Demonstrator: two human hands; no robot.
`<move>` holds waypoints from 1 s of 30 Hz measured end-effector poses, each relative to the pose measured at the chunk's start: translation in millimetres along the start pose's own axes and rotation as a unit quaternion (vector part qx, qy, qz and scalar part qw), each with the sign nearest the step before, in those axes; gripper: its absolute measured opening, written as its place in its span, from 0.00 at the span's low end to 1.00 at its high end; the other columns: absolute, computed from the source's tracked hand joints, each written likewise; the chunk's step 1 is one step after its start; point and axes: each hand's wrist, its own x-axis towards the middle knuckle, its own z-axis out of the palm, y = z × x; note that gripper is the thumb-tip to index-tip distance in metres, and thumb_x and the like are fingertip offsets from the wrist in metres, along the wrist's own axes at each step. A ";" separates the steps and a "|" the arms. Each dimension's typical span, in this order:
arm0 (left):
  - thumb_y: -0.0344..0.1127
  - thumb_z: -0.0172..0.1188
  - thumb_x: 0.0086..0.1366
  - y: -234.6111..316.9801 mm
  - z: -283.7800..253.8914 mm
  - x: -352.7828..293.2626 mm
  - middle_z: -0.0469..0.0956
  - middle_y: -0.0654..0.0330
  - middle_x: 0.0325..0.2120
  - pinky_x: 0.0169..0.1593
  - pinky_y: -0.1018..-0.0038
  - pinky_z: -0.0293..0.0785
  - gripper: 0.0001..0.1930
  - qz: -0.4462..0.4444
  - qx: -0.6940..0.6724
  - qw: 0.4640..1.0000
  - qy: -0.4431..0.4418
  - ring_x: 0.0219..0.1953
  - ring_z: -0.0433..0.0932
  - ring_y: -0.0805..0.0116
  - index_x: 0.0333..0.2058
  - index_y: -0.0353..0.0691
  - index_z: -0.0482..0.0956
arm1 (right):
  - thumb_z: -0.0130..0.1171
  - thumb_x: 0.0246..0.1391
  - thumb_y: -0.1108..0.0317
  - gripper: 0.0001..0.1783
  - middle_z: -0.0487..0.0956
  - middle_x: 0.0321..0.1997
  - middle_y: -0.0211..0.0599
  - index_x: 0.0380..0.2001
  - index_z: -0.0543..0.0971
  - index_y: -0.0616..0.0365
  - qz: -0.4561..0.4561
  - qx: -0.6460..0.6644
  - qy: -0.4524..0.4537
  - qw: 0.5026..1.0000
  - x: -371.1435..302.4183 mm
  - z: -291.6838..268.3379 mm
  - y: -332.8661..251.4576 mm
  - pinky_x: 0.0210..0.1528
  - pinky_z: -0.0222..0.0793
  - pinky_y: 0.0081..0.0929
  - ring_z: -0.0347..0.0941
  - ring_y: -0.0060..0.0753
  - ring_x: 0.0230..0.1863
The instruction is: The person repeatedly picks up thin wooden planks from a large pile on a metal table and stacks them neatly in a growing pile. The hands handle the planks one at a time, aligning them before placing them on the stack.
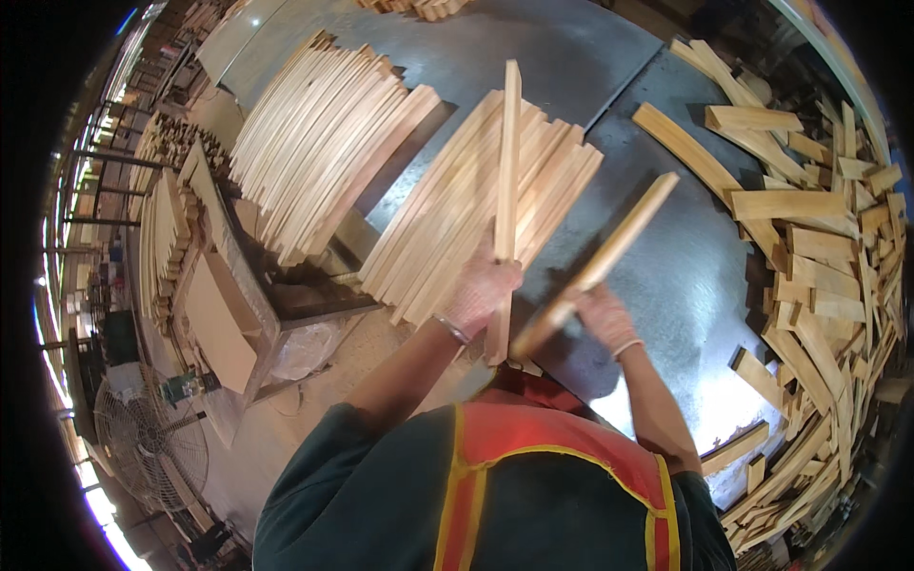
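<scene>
1. Head view: a worker's left hand closes around an upright-looking pale wood strip, fingers wrapped below its middle, most of its length rising beyond the grip. The low hold probably leaves the upper part free while a firm wrap keeps it from swinging.

2. To the right of that grip, the right hand clasps a second strip, slanted up and away to the right. Its lower end blurs, so whether it touches anything cannot be told; the slant likely keeps it apart from its neighbor.

3. Just beyond the left grip lies a near row of strips, packed side by side, presumably so each is within easy reach. Farther left sits a longer, curving row, its pieces also aligned, apparently for tidy order.

4. Right of the right grip, a bare stretch of dark metal tabletop separates the hands from a jumbled heap of wood pieces. Their loose, crossed lie suggests tossing rather than stacking. Well left of both grips stands a caged fan.
</scene>
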 end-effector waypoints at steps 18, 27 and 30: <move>0.44 0.64 0.66 107.5 -131.4 -51.4 0.81 0.55 0.41 0.55 0.54 0.76 0.27 0.170 0.823 0.522 -0.146 0.42 0.81 0.62 0.62 0.44 0.73 | 0.68 0.53 0.71 0.29 0.82 0.53 0.49 0.61 0.78 0.50 -0.280 -0.264 0.053 0.921 -82.6 13.9 -172.5 0.58 0.76 0.38 0.79 0.49 0.55; 0.35 0.53 0.71 -18.7 -324.5 96.8 0.82 0.48 0.51 0.59 0.58 0.77 0.16 0.393 0.632 0.636 0.204 0.53 0.81 0.52 0.52 0.35 0.80 | 0.70 0.59 0.66 0.35 0.79 0.65 0.42 0.68 0.73 0.55 0.026 0.018 0.404 0.914 -125.0 -15.3 -22.5 0.70 0.67 0.40 0.73 0.42 0.67; 0.41 0.59 0.70 -68.5 -378.4 120.1 0.63 0.47 0.73 0.73 0.55 0.65 0.38 0.188 0.808 0.504 0.239 0.72 0.66 0.49 0.75 0.40 0.57 | 0.68 0.56 0.58 0.35 0.79 0.65 0.47 0.66 0.75 0.55 0.194 -0.050 0.484 0.852 -173.6 -50.6 54.2 0.71 0.66 0.40 0.72 0.50 0.68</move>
